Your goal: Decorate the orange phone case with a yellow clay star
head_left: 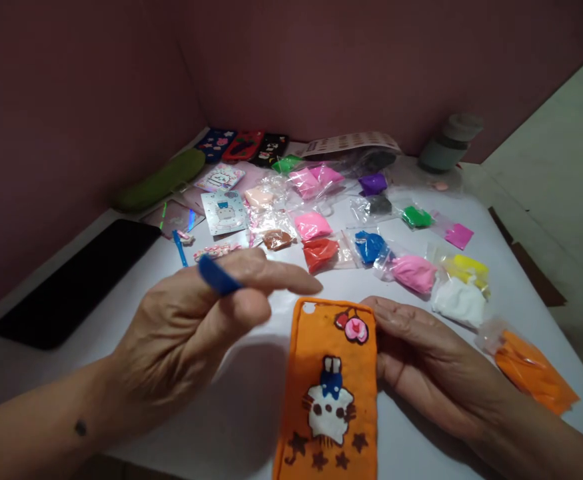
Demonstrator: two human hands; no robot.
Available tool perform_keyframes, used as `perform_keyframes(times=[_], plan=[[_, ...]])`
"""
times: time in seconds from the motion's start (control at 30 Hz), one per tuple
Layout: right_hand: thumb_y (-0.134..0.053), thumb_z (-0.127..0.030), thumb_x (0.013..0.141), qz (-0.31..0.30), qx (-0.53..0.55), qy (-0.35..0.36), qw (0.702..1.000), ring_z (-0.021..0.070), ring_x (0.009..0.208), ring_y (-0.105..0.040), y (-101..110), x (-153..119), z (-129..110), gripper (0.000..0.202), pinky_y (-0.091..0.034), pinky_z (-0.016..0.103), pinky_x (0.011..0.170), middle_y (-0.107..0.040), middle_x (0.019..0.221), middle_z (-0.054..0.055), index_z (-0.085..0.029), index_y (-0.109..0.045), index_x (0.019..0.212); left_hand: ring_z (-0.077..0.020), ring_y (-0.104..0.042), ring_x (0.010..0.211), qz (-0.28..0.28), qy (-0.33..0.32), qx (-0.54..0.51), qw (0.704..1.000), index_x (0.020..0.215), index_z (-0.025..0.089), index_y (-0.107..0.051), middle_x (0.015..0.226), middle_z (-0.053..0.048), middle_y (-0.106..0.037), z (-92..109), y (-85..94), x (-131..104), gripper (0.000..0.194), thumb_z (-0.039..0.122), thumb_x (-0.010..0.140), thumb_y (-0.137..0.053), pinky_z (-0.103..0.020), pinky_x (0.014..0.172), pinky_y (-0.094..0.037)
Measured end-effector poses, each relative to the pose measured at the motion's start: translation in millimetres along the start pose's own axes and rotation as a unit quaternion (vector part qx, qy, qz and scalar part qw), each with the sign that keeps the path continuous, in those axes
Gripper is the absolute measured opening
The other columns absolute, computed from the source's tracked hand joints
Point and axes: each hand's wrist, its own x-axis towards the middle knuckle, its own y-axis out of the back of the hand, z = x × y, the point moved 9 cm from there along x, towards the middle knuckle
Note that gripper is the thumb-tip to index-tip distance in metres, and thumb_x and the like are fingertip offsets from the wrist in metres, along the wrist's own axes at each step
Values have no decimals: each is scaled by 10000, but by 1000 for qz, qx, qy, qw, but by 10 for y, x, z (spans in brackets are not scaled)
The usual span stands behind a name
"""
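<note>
My right hand [421, 360] grips the right edge of an orange phone case [291, 400], held tilted up at the front of the table. Its surface carries a white cat figure with blue clothing, upside down to me, brown stars below, and a pink and red shape near the top corner. Between thumb and fingers of my left hand [206, 320] is a blue plastic modelling tool [218, 275], its far end hidden by the hand. The left index finger points over the case's top edge, just apart from it.
Bags of coloured clay, among them red [320, 253], blue [370, 245], white [458, 300] and orange [536, 370], spread across the white table. A black phone [78, 283] lies left. Cards [224, 213], decorated cases [244, 147] and a jar [446, 147] stand farther back by the wall.
</note>
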Motion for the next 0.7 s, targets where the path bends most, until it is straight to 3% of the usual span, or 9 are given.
perform_keyframes(times=[0.1,0.23,0.33,0.5,0.7], plan=[[-749,-259,821,-13,1,-7,1000,169,797,-662,-30,-3,11,153,-568,297,779,-697,850,78,-113,-735,865,-186,-605,619,-41,3,-39,998,810,343,-792,665,4,-693,9,-106,-51,175,386,879,-637,-304,674,-496],[-727,-242,843,-31,12,-3,999,165,801,-670,-61,-19,11,128,-573,293,776,-706,849,73,-114,-739,848,-134,-549,512,-56,47,-48,996,731,282,-744,601,19,-630,-81,-191,-40,121,267,832,-679,-239,494,-424],[-716,-218,857,-37,21,6,999,159,811,-685,-73,-22,-2,111,-580,271,759,-724,859,72,-112,-742,840,-129,-523,499,-52,72,-23,996,778,271,-751,608,21,-636,-141,-210,-10,53,297,800,-711,-242,545,-464],[-731,-207,847,-40,34,-2,999,143,785,-690,-86,-15,4,105,-583,252,740,-726,828,61,-105,-736,823,-174,-609,638,-59,85,-39,994,753,270,-766,642,7,-662,-186,-266,10,26,272,762,-743,-259,692,-531],[-697,-201,875,-49,36,-2,998,145,781,-693,-104,-21,5,105,-584,249,729,-726,822,57,-115,-735,828,-187,-627,671,-36,101,-57,993,742,275,-766,654,7,-685,-216,-271,1,23,288,757,-754,-252,690,-538]])
